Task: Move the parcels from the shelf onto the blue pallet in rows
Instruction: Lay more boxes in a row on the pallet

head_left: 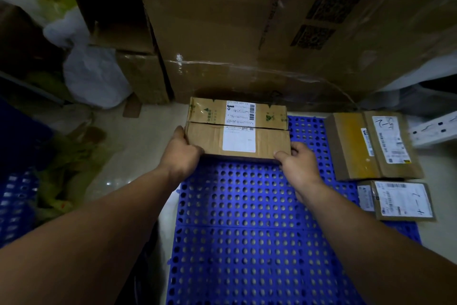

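A flat brown cardboard parcel (210, 140) with a white shipping label lies at the far left corner of the blue perforated pallet (247, 205). My left hand (181, 153) grips its left near corner and my right hand (296, 161) grips its right near corner. Two more labelled parcels rest along the pallet's right side: a larger one (356, 146) at the far end and a smaller one (405, 199) nearer to me.
Large taped cardboard boxes (247, 32) stand right behind the pallet. White plastic bags (94, 74) and smaller boxes sit at the back left on the pale floor. Another blue pallet piece (14, 205) and green clutter lie at the left.
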